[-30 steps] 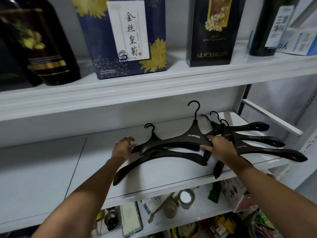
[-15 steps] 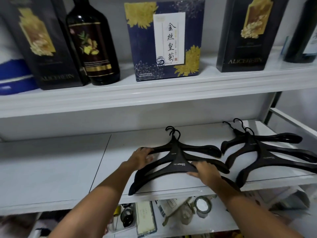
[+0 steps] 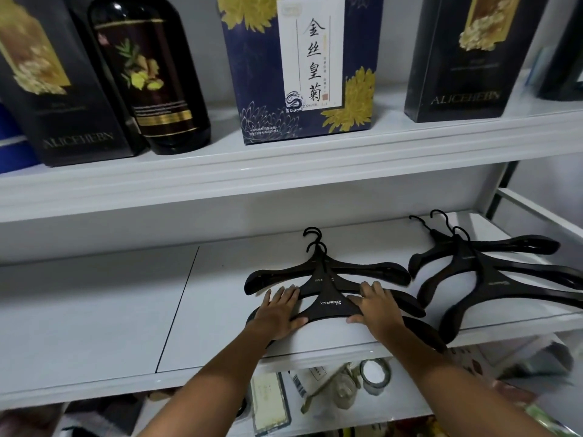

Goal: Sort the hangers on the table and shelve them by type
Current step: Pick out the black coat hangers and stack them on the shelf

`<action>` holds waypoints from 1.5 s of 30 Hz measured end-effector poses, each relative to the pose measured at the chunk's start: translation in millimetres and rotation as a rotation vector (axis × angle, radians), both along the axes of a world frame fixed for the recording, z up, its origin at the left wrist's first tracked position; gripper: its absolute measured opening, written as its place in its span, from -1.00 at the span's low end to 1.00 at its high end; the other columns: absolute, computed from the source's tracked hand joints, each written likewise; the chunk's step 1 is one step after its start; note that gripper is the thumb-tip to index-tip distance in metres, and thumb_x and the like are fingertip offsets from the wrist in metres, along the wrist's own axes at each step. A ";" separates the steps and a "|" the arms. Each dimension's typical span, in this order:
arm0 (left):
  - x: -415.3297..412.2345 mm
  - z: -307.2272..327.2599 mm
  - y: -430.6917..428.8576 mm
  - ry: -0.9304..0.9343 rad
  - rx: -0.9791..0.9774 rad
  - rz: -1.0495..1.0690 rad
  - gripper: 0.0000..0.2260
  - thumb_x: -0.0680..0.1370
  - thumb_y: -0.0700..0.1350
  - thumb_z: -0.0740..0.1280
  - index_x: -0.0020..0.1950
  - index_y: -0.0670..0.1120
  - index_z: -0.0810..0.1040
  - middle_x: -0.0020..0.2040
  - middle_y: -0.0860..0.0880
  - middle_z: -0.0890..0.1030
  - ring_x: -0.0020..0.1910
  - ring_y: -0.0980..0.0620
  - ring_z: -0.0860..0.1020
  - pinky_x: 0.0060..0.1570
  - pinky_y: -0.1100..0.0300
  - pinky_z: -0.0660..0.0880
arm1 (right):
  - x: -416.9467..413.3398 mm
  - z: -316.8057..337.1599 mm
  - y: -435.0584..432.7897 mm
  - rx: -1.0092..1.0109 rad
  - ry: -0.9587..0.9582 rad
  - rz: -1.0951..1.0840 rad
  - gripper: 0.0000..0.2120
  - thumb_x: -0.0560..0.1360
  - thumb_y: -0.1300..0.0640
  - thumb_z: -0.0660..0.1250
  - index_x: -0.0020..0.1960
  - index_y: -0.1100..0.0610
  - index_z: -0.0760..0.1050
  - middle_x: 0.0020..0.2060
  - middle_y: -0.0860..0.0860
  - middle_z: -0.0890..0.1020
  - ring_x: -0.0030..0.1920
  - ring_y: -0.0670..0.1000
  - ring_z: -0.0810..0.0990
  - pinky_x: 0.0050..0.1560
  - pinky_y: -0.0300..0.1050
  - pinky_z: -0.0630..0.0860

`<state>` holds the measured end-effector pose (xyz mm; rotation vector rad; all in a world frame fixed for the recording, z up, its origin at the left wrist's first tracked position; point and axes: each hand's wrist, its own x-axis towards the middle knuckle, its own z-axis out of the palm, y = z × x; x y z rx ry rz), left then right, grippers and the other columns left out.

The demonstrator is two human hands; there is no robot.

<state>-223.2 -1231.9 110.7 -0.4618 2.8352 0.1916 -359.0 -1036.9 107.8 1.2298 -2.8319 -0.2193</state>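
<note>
Hangers (image 3: 331, 302) under left hand (image 3: 277, 313), right hand (image 3: 377, 310), near shelf edge (image 3: 315, 357)

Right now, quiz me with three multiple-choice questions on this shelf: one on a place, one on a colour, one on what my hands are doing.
1. The blue chrysanthemum box stands: A) on the shelf above the hangers; B) beside the hangers; C) on the bottom shelf.
2. The hangers are: A) white; B) black; C) red.
3. The left hand and right hand: A) hang free; B) grip a bottle; C) rest on the left hanger pile.
Answers: A, it sits on the upper shelf; B, both piles are black; C, fingers lie on the front hanger.
</note>
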 end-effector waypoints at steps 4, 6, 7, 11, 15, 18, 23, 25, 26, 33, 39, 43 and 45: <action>-2.2 0.4 -3.8 -0.009 0.010 -0.010 -0.33 0.60 0.21 0.05 0.56 -0.05 -0.18 0.57 0.02 -0.16 0.56 0.00 -0.16 0.50 0.02 -0.21 | -2.5 -16.7 -4.4 -0.124 -0.073 -0.042 -0.31 -0.16 -0.34 0.57 -0.12 -0.01 0.68 -0.16 0.10 0.63 -0.24 0.13 0.58 -0.30 -0.01 0.57; -2.5 0.8 -5.8 -0.014 0.016 -0.013 -0.33 0.60 0.21 0.05 0.56 -0.04 -0.18 0.57 0.02 -0.17 0.56 0.00 -0.16 0.51 0.01 -0.20 | -3.2 -20.9 -6.1 -0.137 -0.102 -0.050 -0.28 -0.16 -0.33 0.57 -0.10 0.03 0.67 -0.17 0.12 0.63 -0.25 0.14 0.61 -0.28 0.01 0.59; -2.8 0.7 -6.8 -0.013 0.021 -0.011 -0.34 0.61 0.20 0.05 0.56 -0.04 -0.18 0.57 0.02 -0.17 0.56 -0.01 -0.15 0.51 0.01 -0.19 | -4.9 -22.2 -6.9 -0.138 -0.120 -0.053 -0.26 -0.17 -0.33 0.57 -0.09 0.04 0.67 -0.17 0.12 0.63 -0.26 0.14 0.62 -0.28 0.01 0.60; -3.7 -2.2 -8.2 0.002 0.026 -0.006 -0.33 0.60 0.21 0.06 0.56 -0.04 -0.17 0.58 0.01 -0.14 0.56 -0.02 -0.12 0.51 0.01 -0.18 | -9.6 -21.9 -8.3 -0.167 -0.136 -0.053 -0.21 -0.16 -0.34 0.57 -0.04 0.06 0.66 -0.17 0.10 0.63 -0.26 0.12 0.61 -0.28 -0.01 0.60; -6.9 -1.7 -9.6 0.001 0.046 0.005 -0.32 0.59 0.21 0.09 0.57 -0.04 -0.15 0.58 0.01 -0.12 0.56 -0.03 -0.12 0.53 0.02 -0.16 | -3.7 -11.1 -5.8 -0.157 -0.121 -0.034 -0.23 0.12 -0.28 0.54 0.22 0.11 0.56 0.04 0.16 0.58 0.00 0.20 0.57 0.05 0.11 0.52; -7.2 1.3 -8.6 0.029 0.033 -0.005 -0.32 0.59 0.21 0.11 0.57 -0.04 -0.11 0.58 -0.01 -0.10 0.56 -0.03 -0.10 0.53 0.02 -0.13 | 1.5 -1.8 -5.3 -0.153 -0.141 -0.030 -0.21 0.38 -0.26 0.36 0.47 0.09 0.24 0.32 0.15 0.38 0.29 0.19 0.35 0.36 0.06 0.22; -11.7 19.5 -13.0 0.162 0.008 -0.059 -0.42 0.59 0.18 0.11 0.55 0.02 0.04 0.57 0.03 0.05 0.54 0.01 0.04 0.52 0.07 -0.06 | 2.6 14.7 -4.5 -0.156 -0.108 -0.047 -0.26 0.48 -0.28 0.22 0.52 0.05 0.11 0.40 0.12 0.29 0.38 0.14 0.26 0.41 0.00 0.12; -17.9 35.7 -16.6 0.191 -0.022 -0.101 -0.46 0.61 0.15 0.11 0.54 0.02 0.08 0.55 0.02 0.11 0.52 0.00 0.11 0.51 0.10 0.00 | 1.5 28.3 -4.0 -0.198 -0.084 -0.068 -0.32 0.51 -0.26 0.18 0.51 0.04 0.13 0.38 0.10 0.32 0.37 0.13 0.28 0.40 -0.01 0.13; -21.6 45.8 -17.8 0.202 -0.042 -0.124 -0.48 0.62 0.12 0.10 0.54 0.01 0.09 0.55 0.01 0.13 0.52 0.00 0.13 0.50 0.11 0.01 | 1.2 36.3 -3.8 -0.224 -0.078 -0.081 -0.36 0.53 -0.24 0.17 0.51 0.03 0.15 0.38 0.09 0.33 0.37 0.13 0.29 0.40 -0.01 0.14; -56.3 114.3 -1.2 0.253 -0.015 -0.311 -0.51 0.61 0.05 0.17 0.52 -0.01 0.17 0.51 -0.02 0.24 0.45 -0.05 0.28 0.44 0.17 0.19 | 10.0 85.6 20.4 -0.341 0.009 -0.181 -0.50 0.62 -0.12 0.08 0.48 0.08 0.22 0.37 0.04 0.40 0.36 0.08 0.37 0.40 -0.05 0.16; -75.5 148.7 46.0 0.215 -0.028 -0.450 -0.47 0.62 0.08 0.13 0.55 0.01 0.06 0.56 -0.01 0.11 0.50 -0.05 0.16 0.49 0.12 0.10 | 34.0 118.1 73.8 -0.337 0.079 -0.377 -0.54 0.61 -0.13 0.08 0.45 0.03 0.27 0.37 0.01 0.41 0.36 0.06 0.37 0.40 -0.04 0.15; -82.5 161.1 107.0 0.265 -0.050 -0.614 -0.47 0.63 0.05 0.12 0.55 -0.04 0.06 0.56 -0.05 0.11 0.52 -0.05 0.13 0.50 0.10 0.04 | 63.8 135.5 135.4 -0.329 0.162 -0.525 -0.56 0.60 -0.10 0.10 0.44 0.01 0.29 0.36 0.02 0.43 0.36 0.07 0.37 0.37 -0.03 0.16; -84.6 165.6 143.3 0.302 -0.034 -0.701 -0.48 0.62 0.06 0.13 0.54 -0.03 0.10 0.55 -0.05 0.14 0.51 -0.05 0.14 0.50 0.10 0.05 | 81.7 140.6 170.5 -0.304 0.192 -0.616 -0.55 0.60 -0.09 0.09 0.45 0.01 0.29 0.37 0.02 0.41 0.37 0.07 0.36 0.37 -0.01 0.17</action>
